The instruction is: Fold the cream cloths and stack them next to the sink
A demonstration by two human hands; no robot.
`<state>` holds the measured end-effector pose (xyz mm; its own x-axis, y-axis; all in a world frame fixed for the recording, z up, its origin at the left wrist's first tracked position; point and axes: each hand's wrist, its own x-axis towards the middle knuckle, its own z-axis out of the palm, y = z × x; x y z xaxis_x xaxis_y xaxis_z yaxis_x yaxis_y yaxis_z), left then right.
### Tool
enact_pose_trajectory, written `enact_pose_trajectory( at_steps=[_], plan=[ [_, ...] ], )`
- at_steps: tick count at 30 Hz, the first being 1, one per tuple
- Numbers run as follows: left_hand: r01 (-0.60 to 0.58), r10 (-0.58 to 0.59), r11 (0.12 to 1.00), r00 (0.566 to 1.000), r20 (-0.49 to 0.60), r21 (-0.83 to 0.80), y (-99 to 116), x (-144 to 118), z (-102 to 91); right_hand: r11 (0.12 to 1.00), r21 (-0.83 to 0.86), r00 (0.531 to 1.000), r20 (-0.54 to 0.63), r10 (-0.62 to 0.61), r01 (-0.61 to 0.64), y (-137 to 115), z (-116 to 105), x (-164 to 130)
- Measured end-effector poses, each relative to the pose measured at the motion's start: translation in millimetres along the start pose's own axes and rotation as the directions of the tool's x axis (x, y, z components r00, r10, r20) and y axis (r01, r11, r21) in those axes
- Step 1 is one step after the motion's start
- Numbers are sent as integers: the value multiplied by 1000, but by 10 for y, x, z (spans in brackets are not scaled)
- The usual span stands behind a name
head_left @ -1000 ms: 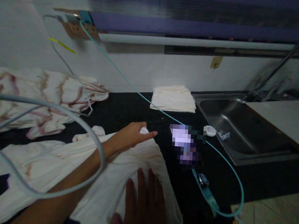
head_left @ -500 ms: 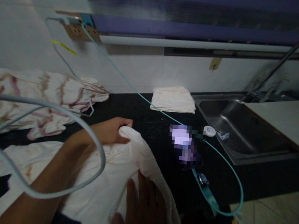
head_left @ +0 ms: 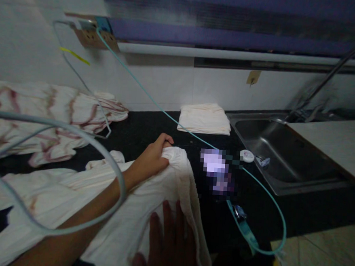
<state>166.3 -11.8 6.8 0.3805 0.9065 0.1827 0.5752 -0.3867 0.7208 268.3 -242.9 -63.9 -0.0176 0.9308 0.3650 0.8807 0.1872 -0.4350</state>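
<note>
A white cloth lies spread on the dark counter in front of me, its left part trailing off in loose folds with a few brownish stains. My left hand is closed around its far edge, bunching the fabric between thumb and fingers. Flat on the nearer right part of the same cloth rests my right hand, fingers stretched out and slightly apart. Whether the cloth is a garment or a towel I cannot tell.
A folded cream cloth lies by the wall. Crumpled stained fabric is heaped at left. A blurred phone, teal cord and white round object lie near the sink. A grey cable loops across the front.
My left hand has moved to the right and slightly away from me, drawing the cloth's far edge along. My right hand stays almost in place on the cloth.
</note>
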Motion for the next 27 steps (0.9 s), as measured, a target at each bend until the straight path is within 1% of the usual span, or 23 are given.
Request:
enact_pose_trajectory(
  at_steps=[1, 3, 5, 6, 7, 8, 9, 11, 12, 13, 15, 16, 19, 22, 24, 27],
  plan=[
    [-1, -1, 997, 1000, -26, -77, -10, 18, 17, 1000, 0, 1000, 13, 1, -1, 6, 7, -2],
    [-31, 15, 991, 992, -127, -130, 8, 31, 11, 1000, 4, 1000, 18, 2, -2, 14, 38, -9],
    [-85, 64, 992, 974, -217, -90, 88, 10, -46, 1000, 16, 1000, -16, 3, -3, 13, 91, -17],
    [-106, 90, 993, 971, -220, -58, 147, -13, -81, 1000, 24, 999, -44, 7, -6, 10, 121, -19],
    [-114, 107, 993, 977, -183, -28, 211, -39, -110, 999, 34, 997, -71, 14, -12, 5, 152, -20],
    [-103, 103, 995, 989, -110, 3, 271, -68, -126, 999, 43, 996, -90, 21, -17, 1, 179, -18],
    [-78, 78, 996, 997, -11, 39, 318, -94, -122, 998, 52, 995, -98, 25, -20, -2, 203, -15],
    [-50, 28, 991, 984, 176, 123, 352, -133, -47, 998, 67, 995, -97, 28, -21, 1, 235, -7],
    [-77, 37, 983, 973, 229, 167, 335, -144, 19, 997, 75, 995, -98, 29, -22, 7, 245, -3],
    [-125, 68, 968, 965, 252, 218, 298, -148, 98, 996, 84, 994, -106, 23, -14, 17, 252, -1],
    [-237, 161, 915, 956, 244, 326, 192, -149, 264, 995, 103, 991, -134, 17, -3, 39, 261, -2],
    [-274, 196, 886, 953, 232, 374, 137, -150, 339, 994, 107, 990, -142, 13, 3, 50, 263, -5],
    [-298, 231, 828, 953, 197, 475, 30, -178, 495, 996, 87, 989, -146, -21, 34, 70, 266, -12],
    [-310, 256, 775, 951, 175, 551, 5, -231, 556, 996, 73, 990, -137, -38, 49, 61, 260, -6],
    [-317, 273, 740, 948, 166, 593, 2, -258, 570, 997, 77, 990, -137, -14, 25, 46, 250, 4],
    [-317, 274, 726, 947, 166, 611, -1, -269, 576, 998, 68, 992, -129, 7, 2, 30, 230, 19]
  ],
)
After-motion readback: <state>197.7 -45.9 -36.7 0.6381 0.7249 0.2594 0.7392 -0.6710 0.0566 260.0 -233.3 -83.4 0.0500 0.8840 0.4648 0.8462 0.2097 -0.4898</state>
